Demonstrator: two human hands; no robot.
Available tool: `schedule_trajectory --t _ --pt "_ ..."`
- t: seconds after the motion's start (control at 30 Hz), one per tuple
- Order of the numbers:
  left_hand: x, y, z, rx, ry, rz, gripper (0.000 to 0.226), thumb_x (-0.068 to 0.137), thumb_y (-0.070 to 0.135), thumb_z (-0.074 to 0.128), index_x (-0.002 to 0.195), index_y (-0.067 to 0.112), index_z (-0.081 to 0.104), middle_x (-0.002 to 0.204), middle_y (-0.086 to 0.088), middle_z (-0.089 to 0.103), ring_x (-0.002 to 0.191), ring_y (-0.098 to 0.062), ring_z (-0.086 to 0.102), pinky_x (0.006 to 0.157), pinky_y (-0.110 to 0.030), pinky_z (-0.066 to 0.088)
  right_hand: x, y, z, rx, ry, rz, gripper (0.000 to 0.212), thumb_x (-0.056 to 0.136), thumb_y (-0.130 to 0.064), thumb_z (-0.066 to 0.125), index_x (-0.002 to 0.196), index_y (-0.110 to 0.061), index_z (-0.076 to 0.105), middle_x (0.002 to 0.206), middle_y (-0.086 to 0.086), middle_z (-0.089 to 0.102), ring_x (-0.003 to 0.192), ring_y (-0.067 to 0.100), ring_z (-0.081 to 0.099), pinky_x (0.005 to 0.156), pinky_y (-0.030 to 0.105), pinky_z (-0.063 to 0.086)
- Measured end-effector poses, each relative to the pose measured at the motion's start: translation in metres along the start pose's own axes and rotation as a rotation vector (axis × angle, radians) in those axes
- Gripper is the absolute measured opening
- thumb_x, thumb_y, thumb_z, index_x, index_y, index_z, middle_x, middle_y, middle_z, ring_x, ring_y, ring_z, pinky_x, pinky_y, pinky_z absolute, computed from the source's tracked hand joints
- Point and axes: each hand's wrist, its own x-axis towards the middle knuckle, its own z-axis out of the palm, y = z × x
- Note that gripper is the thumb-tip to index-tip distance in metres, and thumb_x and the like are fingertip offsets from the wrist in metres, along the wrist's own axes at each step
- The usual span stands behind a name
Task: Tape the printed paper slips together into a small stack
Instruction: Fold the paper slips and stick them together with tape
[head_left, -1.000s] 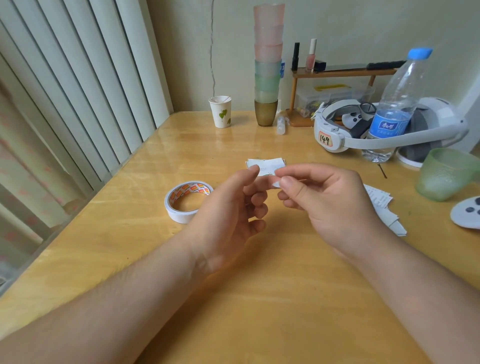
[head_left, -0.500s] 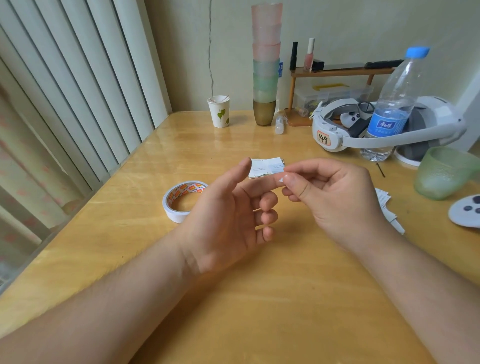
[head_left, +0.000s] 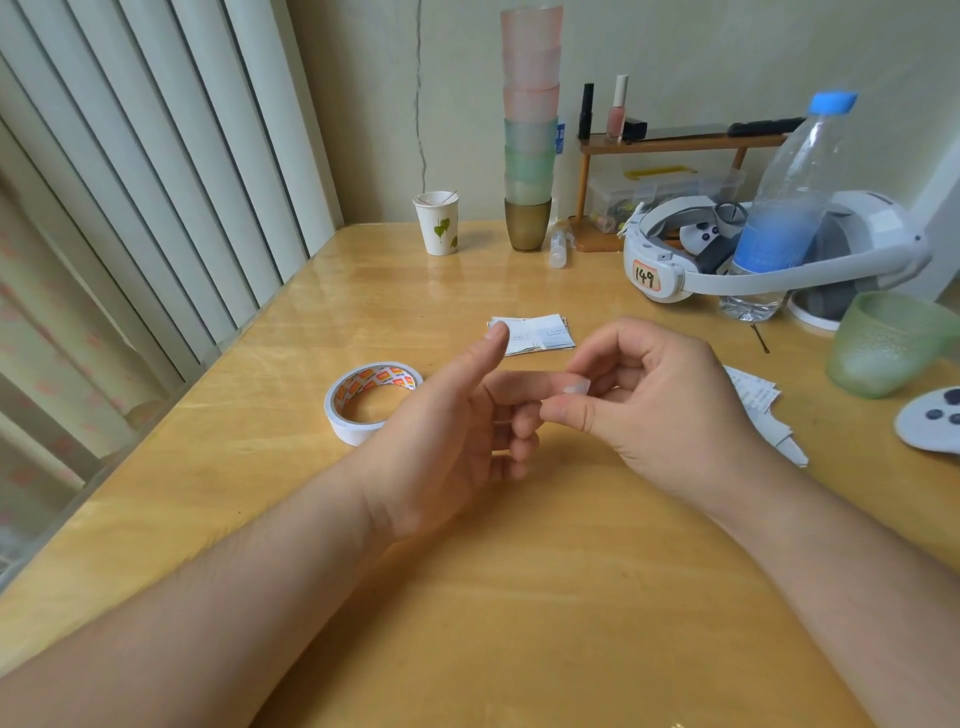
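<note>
A small stack of printed paper slips (head_left: 535, 336) lies on the wooden table (head_left: 519, 597), just beyond my hands. My left hand (head_left: 447, 441) is held above the table with its thumb raised and its index finger stretched toward my right hand. My right hand (head_left: 660, 410) pinches a small translucent piece of tape (head_left: 575, 387) between thumb and forefinger, right at the tip of my left index finger. More loose slips (head_left: 758, 400) lie partly hidden behind my right hand. A roll of double-sided tape (head_left: 374, 402) sits to the left of my left hand.
At the back stand a paper cup (head_left: 437, 223), a tall stack of plastic cups (head_left: 530, 130) and a small wooden shelf (head_left: 675, 145). A white headset (head_left: 779, 260), a water bottle (head_left: 789, 208), a green cup (head_left: 888, 343) and a controller (head_left: 930, 421) fill the right side. Vertical blinds (head_left: 156, 182) line the left edge.
Both hands have dropped slightly toward me, uncovering the stack on the table. My left thumb has lifted away from the index finger, and the right hand now pinches the tape piece.
</note>
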Motion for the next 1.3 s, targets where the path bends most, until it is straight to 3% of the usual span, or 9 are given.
schedule_trajectory --t 0.27,0.37,0.5,0.7,0.83,0.93,1.07,1.17,1.3 --pt "0.000 0.004 -0.002 -0.203 -0.023 -0.038 0.075 0.097 0.069 0.036 0.131 0.013 0.073 0.075 0.002 0.038 0.069 -0.016 0.038 0.071 -0.034 0.037 0.004 0.006 -0.006 0.023 -0.007 -0.105 0.040 0.078 -0.007 0.088 0.093 -0.038 0.066 0.094 -0.004 0.073 0.077 0.016 0.070 0.073 0.035 0.060" --pt "0.001 0.004 -0.002 -0.237 -0.016 -0.035 0.075 0.096 0.069 0.038 0.132 0.012 0.072 0.076 0.001 0.037 0.067 -0.016 0.038 0.070 -0.034 0.036 0.004 0.008 -0.006 -0.103 0.069 -0.156 0.027 0.081 -0.016 0.084 0.087 -0.034 0.065 0.098 -0.004 0.072 0.078 0.017 0.072 0.071 0.043 0.063" --pt "0.001 0.003 -0.002 -0.222 -0.039 -0.034 0.075 0.095 0.069 0.038 0.134 0.013 0.071 0.075 0.001 0.038 0.067 -0.017 0.039 0.070 -0.035 0.036 0.002 0.009 -0.006 -0.328 0.136 -0.353 0.016 0.079 -0.015 0.083 0.086 -0.024 0.073 0.099 -0.008 0.065 0.081 0.016 0.066 0.068 0.038 0.059" --pt "0.000 0.000 0.001 -0.145 -0.134 -0.002 0.071 0.094 0.068 0.041 0.137 0.019 0.069 0.067 0.001 0.038 0.066 -0.017 0.039 0.072 -0.035 0.039 0.003 0.009 -0.004 -0.495 0.263 -0.436 0.008 0.079 -0.014 0.082 0.082 -0.020 0.078 0.086 -0.007 0.065 0.078 0.010 0.062 0.069 0.031 0.051" --pt "-0.001 -0.005 0.004 -0.048 -0.167 0.049 0.055 0.089 0.041 0.058 0.140 0.025 0.066 0.061 0.002 0.034 0.065 -0.019 0.037 0.073 -0.034 0.038 0.004 0.010 -0.006 -0.588 0.300 -0.477 0.002 0.081 -0.018 0.078 0.082 -0.020 0.079 0.083 -0.006 0.069 0.078 0.015 0.064 0.069 0.034 0.052" --pt "-0.004 -0.010 0.006 0.025 -0.154 0.112 0.068 0.076 0.016 0.067 0.144 0.023 0.063 0.061 -0.001 0.033 0.070 -0.027 0.027 0.072 -0.033 0.036 0.005 0.010 -0.006 -0.707 0.348 -0.546 0.006 0.083 -0.021 0.073 0.080 -0.019 0.079 0.082 -0.004 0.070 0.078 0.023 0.064 0.069 0.037 0.050" --pt "-0.004 -0.012 0.011 0.033 -0.175 0.144 0.075 0.076 -0.004 0.056 0.146 0.023 0.060 0.062 -0.007 0.030 0.066 -0.025 0.029 0.072 -0.038 0.032 0.007 0.010 -0.003 -0.765 0.363 -0.576 0.009 0.084 -0.020 0.069 0.077 -0.018 0.075 0.082 -0.002 0.069 0.076 0.026 0.063 0.067 0.036 0.049" --pt "-0.005 -0.011 0.015 0.070 -0.136 0.166 0.078 0.074 -0.006 0.053 0.145 0.024 0.059 0.070 -0.018 0.023 0.069 -0.031 0.024 0.071 -0.036 0.033 0.007 0.012 -0.003 -0.750 0.361 -0.562 0.011 0.084 -0.020 0.067 0.077 -0.018 0.074 0.081 -0.001 0.068 0.074 0.027 0.063 0.064 0.038 0.051" --pt "-0.006 -0.010 0.018 0.052 -0.121 0.175 0.078 0.073 -0.007 0.052 0.144 0.024 0.060 0.070 -0.017 0.023 0.071 -0.034 0.022 0.071 -0.033 0.038 0.007 0.013 -0.002 -0.728 0.343 -0.542 0.010 0.085 -0.019 0.065 0.078 -0.017 0.072 0.080 0.000 0.066 0.071 0.027 0.062 0.062 0.041 0.052"
